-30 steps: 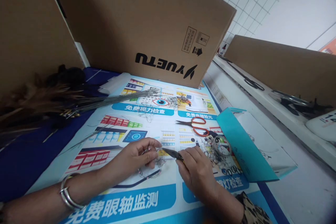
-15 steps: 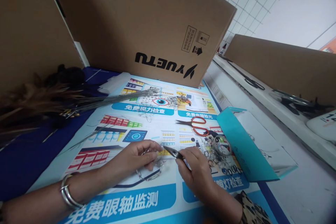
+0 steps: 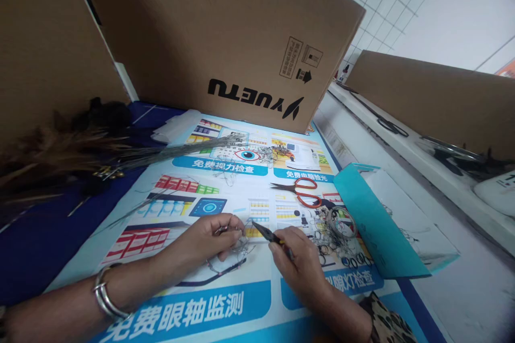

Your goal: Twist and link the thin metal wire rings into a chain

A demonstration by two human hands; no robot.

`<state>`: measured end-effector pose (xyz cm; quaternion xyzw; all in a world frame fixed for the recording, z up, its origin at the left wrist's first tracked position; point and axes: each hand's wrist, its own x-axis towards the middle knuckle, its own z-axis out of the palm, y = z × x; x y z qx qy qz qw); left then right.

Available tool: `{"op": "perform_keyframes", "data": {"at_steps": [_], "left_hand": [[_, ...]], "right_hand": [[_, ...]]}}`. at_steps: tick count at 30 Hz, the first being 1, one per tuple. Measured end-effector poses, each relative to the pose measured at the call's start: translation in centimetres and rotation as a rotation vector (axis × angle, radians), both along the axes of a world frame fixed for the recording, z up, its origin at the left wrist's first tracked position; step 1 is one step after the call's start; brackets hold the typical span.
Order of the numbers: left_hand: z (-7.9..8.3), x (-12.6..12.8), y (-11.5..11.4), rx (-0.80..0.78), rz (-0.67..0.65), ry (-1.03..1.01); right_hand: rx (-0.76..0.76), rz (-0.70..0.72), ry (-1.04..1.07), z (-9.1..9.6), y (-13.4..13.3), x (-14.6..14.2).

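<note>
My left hand [image 3: 209,238] pinches a small piece of bent wire with beads [image 3: 235,249] on the printed poster [image 3: 209,311]. A silver bangle [image 3: 105,292] sits on that wrist. My right hand [image 3: 300,265] grips small dark pliers [image 3: 263,234], whose tip points left at the wire by my left fingertips. Both hands rest low on the poster, a few centimetres apart.
Red-handled scissors [image 3: 306,193] lie beyond my right hand, beside a heap of wire rings [image 3: 336,230]. A teal folded card box [image 3: 374,225] stands at right. A wire bundle [image 3: 181,153] and brown feathers [image 3: 52,155] lie at left. Large cardboard boxes [image 3: 225,37] wall the back.
The pliers' tip has edged left toward my left fingers, and the left hand has shifted the wire piece slightly. The view has drifted a little.
</note>
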<state>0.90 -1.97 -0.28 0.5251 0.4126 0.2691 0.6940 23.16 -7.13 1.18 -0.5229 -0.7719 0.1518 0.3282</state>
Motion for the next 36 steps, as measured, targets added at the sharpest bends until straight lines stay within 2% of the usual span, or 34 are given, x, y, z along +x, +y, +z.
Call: {"op": "perform_keyframes", "data": {"at_steps": [11, 18, 26, 36], "left_hand": [[0.2, 0.0, 0.0, 0.026, -0.011, 0.009], [0.6, 0.1, -0.1, -0.013, -0.018, -0.044], [0.7, 0.0, -0.1, -0.085, -0.068, -0.152], [1.5, -0.2, 0.1, -0.191, -0.074, -0.309]], "right_hand": [[-0.019, -0.004, 0.015, 0.0, 0.0, 0.2], [0.105, 0.071, -0.026, 0.0, -0.1, 0.2], [0.256, 0.090, -0.137, 0.9, 0.1, 0.5], [0.289, 0.086, -0.171, 0.8, 0.0, 0.6]]}}
